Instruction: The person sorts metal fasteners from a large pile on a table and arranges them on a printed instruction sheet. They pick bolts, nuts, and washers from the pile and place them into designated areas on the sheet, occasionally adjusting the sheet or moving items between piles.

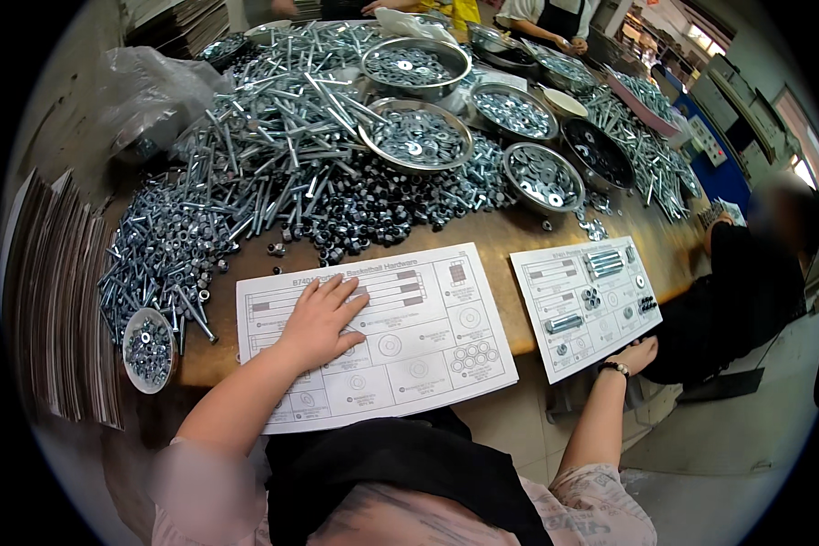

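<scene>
My left hand (323, 318) lies flat with fingers spread on a stack of white printed hardware sheets (455, 314) at the table's front edge. Beyond the same edge, to the right, a second printed hardware card (569, 359) juts out over the floor. My right hand (640, 353) grips that card's lower right corner; part of its fingers is hidden. On this card lie bolts (603, 264), another group of bolts (564, 324), several nuts (591, 298) and dark small parts (646, 304), laid over the printed drawings.
Loose bolts (273, 136) and dark nuts (364, 209) heap across the table. Metal bowls of washers (414, 135) stand behind. A small bowl (149, 350) sits front left, beside stacked cardboard (59, 300). A person in black (746, 264) is at right; others work at the far side.
</scene>
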The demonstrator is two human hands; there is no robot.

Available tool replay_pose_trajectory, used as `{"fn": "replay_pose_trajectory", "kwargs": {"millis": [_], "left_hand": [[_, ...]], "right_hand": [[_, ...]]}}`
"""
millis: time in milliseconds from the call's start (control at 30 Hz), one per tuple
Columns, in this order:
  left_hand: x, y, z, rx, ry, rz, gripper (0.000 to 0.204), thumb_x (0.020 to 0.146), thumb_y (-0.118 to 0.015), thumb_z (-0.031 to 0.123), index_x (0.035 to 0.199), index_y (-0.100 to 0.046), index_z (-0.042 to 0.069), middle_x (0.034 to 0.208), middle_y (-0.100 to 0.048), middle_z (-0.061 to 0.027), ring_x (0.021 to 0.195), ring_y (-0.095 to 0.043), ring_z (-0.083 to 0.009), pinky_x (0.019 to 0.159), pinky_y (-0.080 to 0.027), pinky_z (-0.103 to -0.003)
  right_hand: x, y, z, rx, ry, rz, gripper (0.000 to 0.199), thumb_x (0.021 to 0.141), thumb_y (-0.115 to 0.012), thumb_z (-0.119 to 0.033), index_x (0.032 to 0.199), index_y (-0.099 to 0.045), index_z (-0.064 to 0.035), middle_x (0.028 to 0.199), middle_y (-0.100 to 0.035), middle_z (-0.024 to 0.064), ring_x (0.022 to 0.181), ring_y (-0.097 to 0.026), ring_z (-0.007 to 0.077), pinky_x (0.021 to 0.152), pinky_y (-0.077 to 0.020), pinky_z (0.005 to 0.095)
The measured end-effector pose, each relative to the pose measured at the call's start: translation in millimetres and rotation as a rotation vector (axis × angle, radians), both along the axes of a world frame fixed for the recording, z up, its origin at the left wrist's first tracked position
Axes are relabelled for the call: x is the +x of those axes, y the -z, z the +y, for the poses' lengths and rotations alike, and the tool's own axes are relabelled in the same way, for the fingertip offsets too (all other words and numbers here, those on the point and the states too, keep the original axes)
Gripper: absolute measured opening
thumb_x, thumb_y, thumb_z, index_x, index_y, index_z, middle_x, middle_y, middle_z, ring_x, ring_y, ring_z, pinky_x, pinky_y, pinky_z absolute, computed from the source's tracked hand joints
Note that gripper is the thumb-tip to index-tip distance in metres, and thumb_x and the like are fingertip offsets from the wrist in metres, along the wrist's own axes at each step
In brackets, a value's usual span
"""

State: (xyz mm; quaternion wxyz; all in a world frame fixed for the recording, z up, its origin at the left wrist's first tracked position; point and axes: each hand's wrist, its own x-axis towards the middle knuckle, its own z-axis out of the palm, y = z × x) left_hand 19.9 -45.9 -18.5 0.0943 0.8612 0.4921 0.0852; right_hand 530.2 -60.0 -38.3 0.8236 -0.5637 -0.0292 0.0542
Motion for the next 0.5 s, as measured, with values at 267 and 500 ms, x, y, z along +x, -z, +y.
{"fn": "replay_pose_trajectory", "kwargs": {"millis": [267, 500], "left_hand": [[-0.2, 1.6, 0.2, -0.010, -0.017, 0.005, 0.057, 0.079, -0.058, 0.042, 0.128, -0.044, 0.016, 0.137, -0.035, -0.0093, 0.129, -0.028, -0.0275, 0.107, -0.018, -0.045], [0.4, 2.2, 1.7, 0.048, -0.005, -0.068, 0.057, 0.075, -0.061, 0.039, 0.125, -0.046, 0.015, 0.133, -0.040, -0.0107, 0.126, -0.032, -0.0294, 0.104, -0.022, -0.047]], "right_hand": [[-128.3, -65.8, 120.3, -0.130, -0.819, -0.624, 0.020, 0.084, -0.055, -0.011, 0.101, -0.059, -0.0012, 0.093, -0.057, 0.0026, 0.081, -0.052, 0.0113, 0.072, -0.0422, 0.0238], [-243.9, -91.0, 233.3, -0.490, -1.038, -1.543, 0.022, 0.075, -0.063, -0.015, 0.097, -0.064, -0.0115, 0.095, -0.059, 0.0103, 0.088, -0.057, 0.0277, 0.077, -0.0470, 0.0353]]}}
